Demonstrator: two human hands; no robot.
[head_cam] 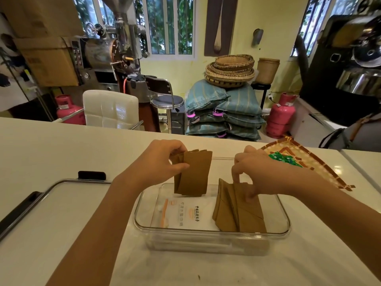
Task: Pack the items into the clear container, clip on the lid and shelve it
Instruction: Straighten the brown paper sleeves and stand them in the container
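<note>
A clear rectangular container stands on the white counter in front of me, with a white printed packet lying flat in its bottom. My left hand holds a small stack of brown paper sleeves upright over the container's back left. My right hand pinches the top of a second fanned bunch of brown sleeves, which leans inside the container's right half. The clear lid with black clips lies flat on the counter to the left.
A woven bamboo tray holding green packets sits at the back right of the counter. Beyond the counter are a white chair, a stool, stacked sacks, baskets, pink gas cylinders and roasting machines.
</note>
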